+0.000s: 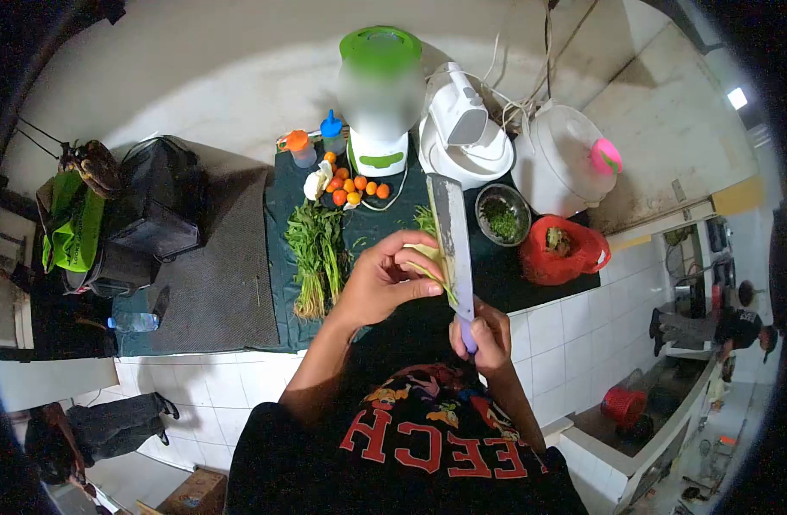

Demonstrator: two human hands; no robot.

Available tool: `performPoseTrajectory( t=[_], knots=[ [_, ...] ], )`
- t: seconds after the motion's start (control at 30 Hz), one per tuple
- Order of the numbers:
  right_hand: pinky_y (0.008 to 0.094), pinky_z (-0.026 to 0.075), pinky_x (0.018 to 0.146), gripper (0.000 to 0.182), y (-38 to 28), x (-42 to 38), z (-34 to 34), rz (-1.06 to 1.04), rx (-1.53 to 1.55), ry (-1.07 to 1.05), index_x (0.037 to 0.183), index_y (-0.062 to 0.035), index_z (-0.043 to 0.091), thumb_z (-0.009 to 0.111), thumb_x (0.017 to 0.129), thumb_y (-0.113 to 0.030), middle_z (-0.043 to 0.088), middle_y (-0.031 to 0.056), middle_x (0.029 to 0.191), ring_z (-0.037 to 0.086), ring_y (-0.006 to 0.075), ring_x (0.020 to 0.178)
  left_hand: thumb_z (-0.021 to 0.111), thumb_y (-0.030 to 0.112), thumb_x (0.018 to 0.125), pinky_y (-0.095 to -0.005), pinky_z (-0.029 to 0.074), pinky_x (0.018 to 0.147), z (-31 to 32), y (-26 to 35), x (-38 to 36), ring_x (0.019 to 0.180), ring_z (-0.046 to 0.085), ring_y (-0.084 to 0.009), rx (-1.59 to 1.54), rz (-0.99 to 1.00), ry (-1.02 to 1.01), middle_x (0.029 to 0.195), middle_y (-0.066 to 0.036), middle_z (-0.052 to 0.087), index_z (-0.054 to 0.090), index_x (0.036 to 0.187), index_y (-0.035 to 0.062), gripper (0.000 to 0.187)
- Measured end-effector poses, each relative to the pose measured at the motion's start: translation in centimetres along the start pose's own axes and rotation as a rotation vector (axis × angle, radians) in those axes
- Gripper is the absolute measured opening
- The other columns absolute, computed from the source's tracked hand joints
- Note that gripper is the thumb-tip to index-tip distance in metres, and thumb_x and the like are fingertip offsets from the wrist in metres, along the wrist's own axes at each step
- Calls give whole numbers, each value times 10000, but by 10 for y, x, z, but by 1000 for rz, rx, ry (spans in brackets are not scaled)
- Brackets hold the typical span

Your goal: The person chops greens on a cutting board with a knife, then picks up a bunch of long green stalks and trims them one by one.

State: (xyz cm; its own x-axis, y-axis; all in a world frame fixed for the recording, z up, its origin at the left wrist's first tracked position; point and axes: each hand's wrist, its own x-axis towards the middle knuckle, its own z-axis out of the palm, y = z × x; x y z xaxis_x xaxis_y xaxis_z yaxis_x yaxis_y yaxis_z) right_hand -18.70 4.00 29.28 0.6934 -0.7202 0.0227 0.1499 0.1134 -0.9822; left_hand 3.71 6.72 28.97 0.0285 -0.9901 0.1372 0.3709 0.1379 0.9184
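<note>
My right hand [484,335] is closed around the purple handle of a broad-bladed kitchen knife [453,245], whose blade points away from me. Held close against the blade's left side, my left hand [392,279] has its fingers bent round a thin green stem [447,289]. Something pale yellow-green shows between those fingers, partly hidden. Chopped greens [425,220] peek out behind the left hand. A bunch of leafy greens [314,249] with roots lies to its left. Right of the blade stands a metal bowl [479,211] with finely cut greens inside.
Tomatoes [339,197] and garlic [318,182] lie near a white-and-green blender [378,154]. A stand mixer [464,120], a white bucket [552,159] and a red plastic bag [544,262] line the right. A black bag [157,197] sits left. Two people stand farther off.
</note>
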Motion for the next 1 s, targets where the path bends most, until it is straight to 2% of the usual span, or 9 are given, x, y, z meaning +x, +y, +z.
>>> performPoseTrajectory(
  t=[0.23,0.3,0.53,0.6,0.73,0.83,0.9,0.93,1.0],
  knots=[
    [261,333,440,710,2,4,-3,-31,-23,-35,1404,120,458,527,1021,-474,510,32,575,423,99,441,750,-70,859,-304,559,855,-3,-9,5,941,685,-139,-57,-76,-46,978,-61,726,492,1333,56,554],
    [257,320,493,710,1,3,-4,38,-34,-7,1456,21,498,546,989,-512,514,-5,594,458,87,504,808,-42,803,-275,552,819,-2,-8,7,926,687,-111,-182,-110,-26,966,-36,734,549,1272,57,544],
    [253,320,497,679,6,12,-8,-2,-70,-51,1446,16,511,544,999,-493,523,-1,598,459,85,508,816,-32,798,-269,551,805,-6,-8,8,920,689,-111,-87,-128,-40,962,-39,734,565,1227,55,504],
    [260,336,440,687,5,15,-4,-40,-19,-52,1384,143,463,528,1030,-443,513,42,576,427,106,438,742,-78,861,-310,568,859,-9,-12,8,942,691,-156,-95,-82,-55,1005,-75,727,506,1276,50,495],
    [258,347,440,689,10,18,-7,-56,14,-44,1363,144,476,528,1029,-457,514,43,576,430,103,437,736,-61,875,-309,563,851,-10,-13,8,934,687,-151,-174,-13,-35,1007,-76,726,514,1266,49,462],
    [257,357,441,690,10,16,-9,-41,26,-53,1352,142,483,528,1028,-466,517,43,577,432,103,435,733,-40,888,-301,557,852,-12,-15,6,929,683,-139,-171,-88,-7,1001,-70,727,518,1260,50,439],
    [252,313,476,678,10,15,-9,17,6,-60,1476,-22,494,546,999,-500,532,9,616,451,84,490,734,-26,894,-289,550,854,-9,-14,6,932,680,-122,-188,-38,-13,995,-63,733,510,1266,55,441],
    [252,313,476,678,10,16,-9,19,5,-64,1476,-22,494,546,999,-500,532,9,616,451,84,490,734,-26,894,-289,550,854,-8,-15,6,932,680,-122,-189,-36,-11,995,-63,733,510,1266,55,441],
    [260,360,443,647,12,17,-9,-60,0,-88,1363,125,485,521,1038,-434,517,46,581,434,107,438,738,-25,892,-281,546,863,-6,-16,7,928,677,-110,-151,-84,-25,986,-54,737,498,1276,58,460]
  ],
)
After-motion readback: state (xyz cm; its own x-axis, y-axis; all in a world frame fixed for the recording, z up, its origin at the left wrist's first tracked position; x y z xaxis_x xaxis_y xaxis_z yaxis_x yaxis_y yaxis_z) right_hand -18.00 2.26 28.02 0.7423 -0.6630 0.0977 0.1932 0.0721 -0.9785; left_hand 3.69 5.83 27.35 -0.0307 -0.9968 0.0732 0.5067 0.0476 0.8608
